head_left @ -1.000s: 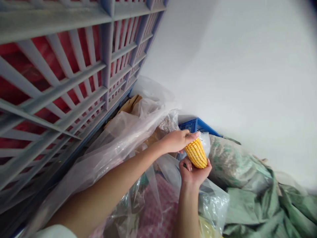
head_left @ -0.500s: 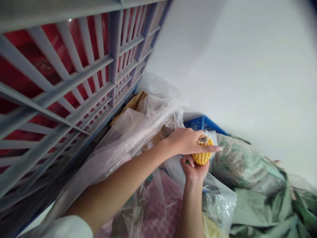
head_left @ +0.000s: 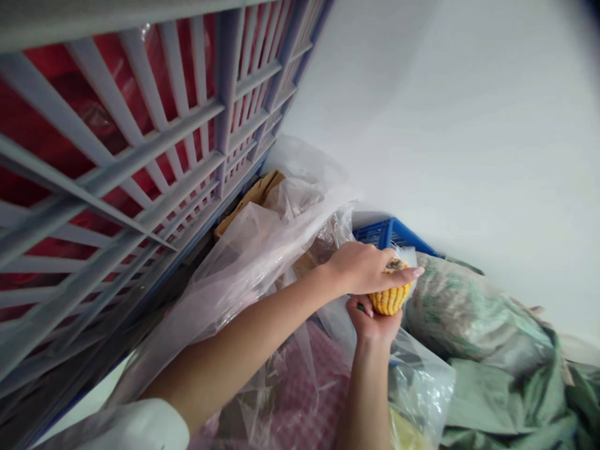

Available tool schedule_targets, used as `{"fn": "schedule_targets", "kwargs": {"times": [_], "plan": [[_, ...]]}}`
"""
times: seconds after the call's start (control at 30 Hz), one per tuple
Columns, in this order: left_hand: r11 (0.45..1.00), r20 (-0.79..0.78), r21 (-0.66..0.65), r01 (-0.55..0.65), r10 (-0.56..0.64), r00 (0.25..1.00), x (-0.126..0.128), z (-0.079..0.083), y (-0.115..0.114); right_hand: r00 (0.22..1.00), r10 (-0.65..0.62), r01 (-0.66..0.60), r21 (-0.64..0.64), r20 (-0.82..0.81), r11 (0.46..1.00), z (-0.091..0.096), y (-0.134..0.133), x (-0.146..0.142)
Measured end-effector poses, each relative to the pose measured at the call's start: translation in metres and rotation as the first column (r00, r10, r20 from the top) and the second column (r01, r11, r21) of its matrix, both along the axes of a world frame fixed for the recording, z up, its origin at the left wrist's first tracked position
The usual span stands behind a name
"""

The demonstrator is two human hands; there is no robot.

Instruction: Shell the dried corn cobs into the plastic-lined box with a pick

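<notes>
An ear of corn (head_left: 390,300) with yellow kernels stands between my hands, its dark, pale-edged end facing up. My left hand (head_left: 363,267) reaches in from the left and grips the upper part, thumb laid across the end; its other fingers are mostly hidden. Below, my right hand (head_left: 375,320) is closed against the cob's lower part. A small green-ended object (head_left: 360,307) pokes out of that fist, the rest of it covered by the fingers. Clear plastic bags (head_left: 422,375) lie beneath and around both forearms.
A tall lattice crate (head_left: 225,125) with red contents rises on the left. Ahead are a cardboard piece (head_left: 253,200), a blue crate (head_left: 391,232) and a white wall (head_left: 445,125). Woven sacks (head_left: 473,312) and green cloth (head_left: 497,394) lie on the right.
My left thumb has shifted across the upper end of the corn, covering more of it. Hands and surroundings sit slightly further right in view.
</notes>
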State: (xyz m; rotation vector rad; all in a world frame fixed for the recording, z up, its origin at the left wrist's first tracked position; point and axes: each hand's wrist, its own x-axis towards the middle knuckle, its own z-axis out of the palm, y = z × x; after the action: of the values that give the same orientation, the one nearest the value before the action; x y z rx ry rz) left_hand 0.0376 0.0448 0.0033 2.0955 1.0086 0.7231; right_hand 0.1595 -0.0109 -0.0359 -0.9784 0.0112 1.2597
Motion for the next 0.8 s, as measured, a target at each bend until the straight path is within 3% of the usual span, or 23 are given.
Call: {"fn": "schedule_targets", "kwargs": {"times": [0.37,0.6,0.8], "plan": [[0.998,0.031,-0.053,0.023,-0.022,0.999,-0.0001,0.0002,0.0012,0.999,-0.035,0.034,-0.003,-0.016,0.999,0.0023,0.0001,-0.0016],[0.998,-0.011,-0.068,-0.004,0.003,1.0,0.0009,0.0009,-0.0002,0.998,0.056,-0.056,0.03,0.002,0.998,-0.0042,-0.0001,0.003],[0.999,-0.004,-0.051,-0.014,0.013,1.0,0.0019,-0.0011,0.0002,0.999,0.031,-0.031,0.012,-0.017,0.999,-0.0036,-0.0008,0.0009]]}}
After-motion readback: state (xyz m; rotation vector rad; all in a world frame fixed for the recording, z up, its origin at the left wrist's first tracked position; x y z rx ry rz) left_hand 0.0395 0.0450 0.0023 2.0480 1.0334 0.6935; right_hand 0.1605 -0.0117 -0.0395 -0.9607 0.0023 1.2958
